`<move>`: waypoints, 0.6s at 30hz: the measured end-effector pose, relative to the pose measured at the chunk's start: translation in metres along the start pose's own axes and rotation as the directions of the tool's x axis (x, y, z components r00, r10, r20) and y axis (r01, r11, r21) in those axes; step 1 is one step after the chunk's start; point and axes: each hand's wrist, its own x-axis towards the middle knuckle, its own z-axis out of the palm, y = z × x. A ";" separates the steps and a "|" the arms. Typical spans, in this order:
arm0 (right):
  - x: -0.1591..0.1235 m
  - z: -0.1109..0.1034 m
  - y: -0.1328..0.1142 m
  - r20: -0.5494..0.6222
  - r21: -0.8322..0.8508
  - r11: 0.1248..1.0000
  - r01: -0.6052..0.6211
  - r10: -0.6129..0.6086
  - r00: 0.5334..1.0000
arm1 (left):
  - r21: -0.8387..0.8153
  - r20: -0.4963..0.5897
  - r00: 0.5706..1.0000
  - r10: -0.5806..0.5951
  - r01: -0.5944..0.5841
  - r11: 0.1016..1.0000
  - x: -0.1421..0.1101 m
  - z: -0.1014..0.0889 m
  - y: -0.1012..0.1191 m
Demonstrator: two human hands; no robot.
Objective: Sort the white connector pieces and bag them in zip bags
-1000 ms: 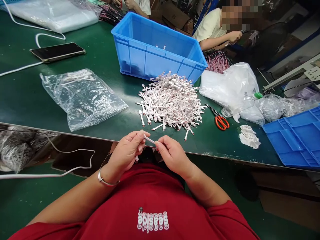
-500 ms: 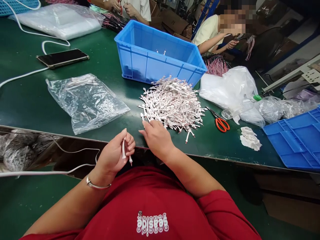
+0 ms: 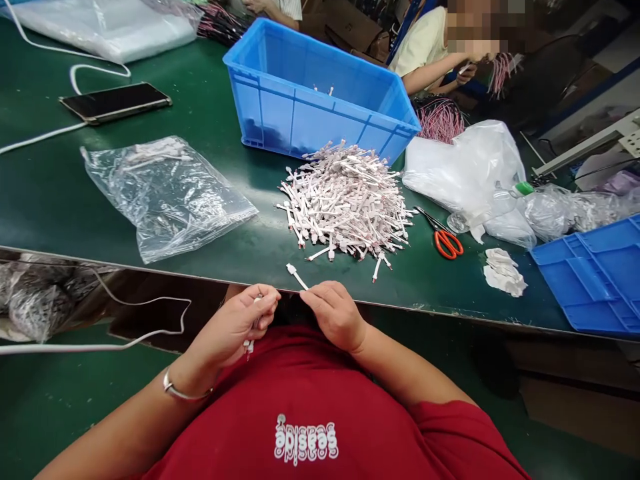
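My left hand (image 3: 234, 325) is closed around a small white cable piece (image 3: 249, 345), whose connector end pokes out below the fingers. My right hand (image 3: 335, 315) pinches a second short white cable (image 3: 298, 277) at the table's front edge, with its connector pointing up and left over the green tabletop (image 3: 210, 233). Just beyond both hands lies a large heap of white-and-pink cable pieces (image 3: 345, 200). The hands do not touch the heap.
A blue plastic crate (image 3: 320, 93) stands behind the heap, and a clear bag of parts (image 3: 165, 197) lies left. Orange-handled scissors (image 3: 449, 243), white paper scraps (image 3: 504, 272) and a blue tray (image 3: 590, 277) lie right. A phone (image 3: 115, 100) rests far left. A co-worker (image 3: 430, 50) sits beyond.
My right hand has come back from the heap to the table edge and now pinches a short white cable. My left hand has moved slightly right and closed further over its piece.
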 end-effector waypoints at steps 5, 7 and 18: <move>0.012 -0.014 -0.016 0.048 0.603 0.531 -0.595 0.721 0.691 | 0.043 0.011 1.000 0.023 -0.024 0.999 0.002 0.013 -0.008; 0.016 -0.019 -0.019 0.240 0.749 0.201 -0.632 0.806 0.541 | -0.015 0.015 0.997 0.072 -0.072 0.997 0.003 0.018 -0.008; 0.029 -0.019 -0.008 0.265 0.272 0.794 -0.544 0.481 0.835 | -0.237 -0.017 0.989 0.146 -0.146 0.960 0.008 0.024 -0.004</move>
